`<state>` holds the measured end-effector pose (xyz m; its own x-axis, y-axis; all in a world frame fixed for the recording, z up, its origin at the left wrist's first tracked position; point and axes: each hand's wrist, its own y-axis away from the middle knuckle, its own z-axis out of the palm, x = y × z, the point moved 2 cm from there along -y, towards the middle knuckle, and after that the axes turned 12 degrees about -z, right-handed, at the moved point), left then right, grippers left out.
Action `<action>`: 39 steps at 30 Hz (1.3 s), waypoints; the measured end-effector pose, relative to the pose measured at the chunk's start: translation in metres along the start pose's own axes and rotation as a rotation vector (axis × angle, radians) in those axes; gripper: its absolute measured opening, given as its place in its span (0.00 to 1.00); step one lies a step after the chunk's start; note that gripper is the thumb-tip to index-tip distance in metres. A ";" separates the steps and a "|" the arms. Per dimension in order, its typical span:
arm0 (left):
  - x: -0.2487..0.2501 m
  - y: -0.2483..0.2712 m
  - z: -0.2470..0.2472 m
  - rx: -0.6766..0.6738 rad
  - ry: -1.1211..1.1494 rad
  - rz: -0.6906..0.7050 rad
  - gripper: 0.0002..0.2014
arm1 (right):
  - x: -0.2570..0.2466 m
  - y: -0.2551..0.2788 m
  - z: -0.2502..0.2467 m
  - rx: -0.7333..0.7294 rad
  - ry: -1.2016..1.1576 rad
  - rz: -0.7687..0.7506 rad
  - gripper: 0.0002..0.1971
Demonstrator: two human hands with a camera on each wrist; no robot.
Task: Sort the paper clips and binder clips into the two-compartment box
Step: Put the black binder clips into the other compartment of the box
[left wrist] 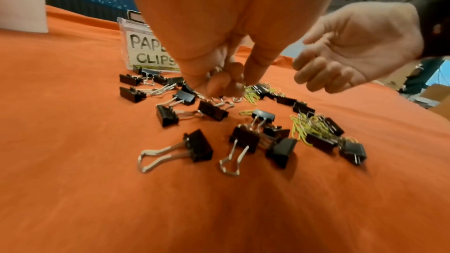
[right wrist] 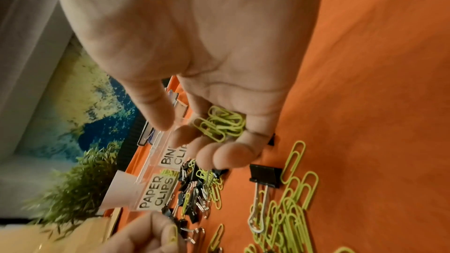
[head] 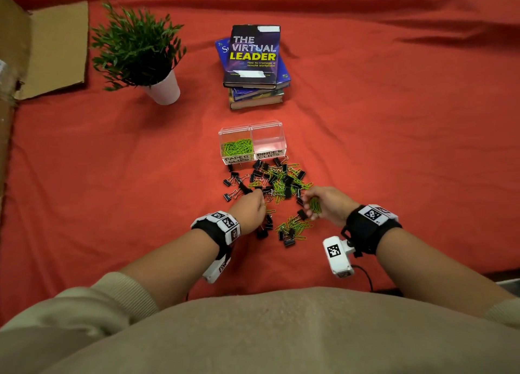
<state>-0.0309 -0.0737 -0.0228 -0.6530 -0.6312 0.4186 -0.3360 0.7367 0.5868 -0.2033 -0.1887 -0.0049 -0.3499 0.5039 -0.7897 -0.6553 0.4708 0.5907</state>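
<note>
While the right hand (head: 327, 203) cups a bunch of green paper clips (head: 315, 205), the two-compartment box (head: 252, 143) lies straight ahead beyond the mixed pile (head: 277, 184); paper-clip bay on its left, binder bay looks bare. Right hand sits nearer that box's middle. Books (head: 253, 67) and plant (head: 138, 47) stand well behind.

Left wrist: left hand (left wrist: 219, 76) fingertips pinch down among binder clips (left wrist: 212, 110); what they hold, cannot tell.

Right wrist: loosely curled fingers (right wrist: 226, 156) cradle clips; box labels just beyond.
</note>
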 end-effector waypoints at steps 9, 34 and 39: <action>0.004 -0.007 -0.006 -0.075 0.237 -0.102 0.14 | 0.011 -0.002 0.002 -0.135 1.164 -0.238 0.09; 0.012 -0.002 0.015 -0.053 -0.252 -0.029 0.10 | 0.034 0.004 0.008 -0.345 1.386 -0.342 0.10; 0.007 0.001 0.004 -0.015 0.045 -0.062 0.05 | 0.038 0.002 0.013 -0.305 1.297 -0.355 0.03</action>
<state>-0.0384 -0.0764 -0.0221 -0.5997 -0.6862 0.4117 -0.3645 0.6922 0.6229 -0.2095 -0.1592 -0.0312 -0.3919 -0.7173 -0.5761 -0.9003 0.1702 0.4005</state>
